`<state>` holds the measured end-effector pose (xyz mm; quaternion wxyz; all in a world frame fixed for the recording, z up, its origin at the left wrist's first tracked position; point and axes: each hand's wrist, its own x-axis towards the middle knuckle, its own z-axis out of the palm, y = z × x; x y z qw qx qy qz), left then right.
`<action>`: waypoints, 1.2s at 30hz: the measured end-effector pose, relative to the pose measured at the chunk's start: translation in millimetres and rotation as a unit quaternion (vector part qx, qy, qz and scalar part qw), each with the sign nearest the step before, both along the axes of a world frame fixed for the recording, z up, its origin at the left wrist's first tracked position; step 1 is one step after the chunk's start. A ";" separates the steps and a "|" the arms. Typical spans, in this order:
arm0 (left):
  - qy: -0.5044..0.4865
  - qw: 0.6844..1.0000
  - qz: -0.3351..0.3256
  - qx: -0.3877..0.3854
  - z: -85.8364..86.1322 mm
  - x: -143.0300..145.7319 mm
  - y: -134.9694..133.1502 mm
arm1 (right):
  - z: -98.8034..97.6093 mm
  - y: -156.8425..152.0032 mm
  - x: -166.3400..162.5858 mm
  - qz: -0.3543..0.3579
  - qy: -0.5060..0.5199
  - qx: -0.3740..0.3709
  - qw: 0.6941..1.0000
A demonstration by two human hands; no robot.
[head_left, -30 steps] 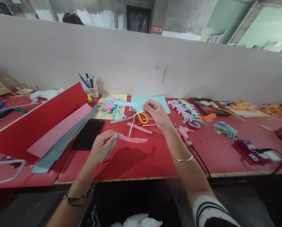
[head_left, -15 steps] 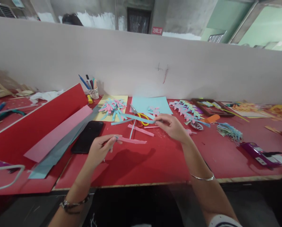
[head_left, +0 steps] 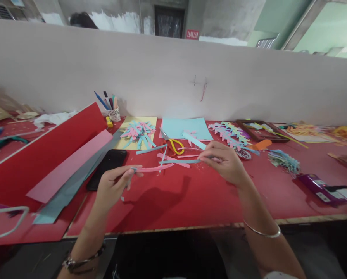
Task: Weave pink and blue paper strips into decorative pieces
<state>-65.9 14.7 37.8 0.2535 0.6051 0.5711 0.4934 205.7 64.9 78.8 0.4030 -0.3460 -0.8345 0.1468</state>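
Observation:
My left hand pinches one end of a pink paper strip, which points right over the red table. A bit of blue paper shows at those fingertips. Between the fingers of my right hand is the end of a blue paper strip, stretching left towards the pink one. Beneath and behind the strips lie a loose pink strip, another blue strip and yellow-handled scissors. A pile of cut pink and blue strips rests on yellow paper.
Left of my hands are a black phone, long pink paper and a leaning red board. A pen cup and blue sheet stand near the partition. On the right are folded paper chains and a purple power strip.
My right hand has moved right and down towards me, lowering the blue strip nearer the pink strip. My left hand has shifted slightly left, still pinching the pink strip.

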 end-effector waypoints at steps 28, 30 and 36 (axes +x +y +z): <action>-0.007 1.000 -0.017 0.001 0.2 -4.1 8.0 | -0.3 8.2 3.0 -0.044 -0.097 0.059 0.992; -0.014 1.000 -0.018 0.000 0.4 -3.3 8.5 | -0.7 8.4 2.4 -0.050 -0.102 0.065 0.991; -0.007 1.000 -0.018 -0.003 -0.1 -3.4 8.2 | -0.2 8.1 2.4 -0.059 -0.109 0.072 0.990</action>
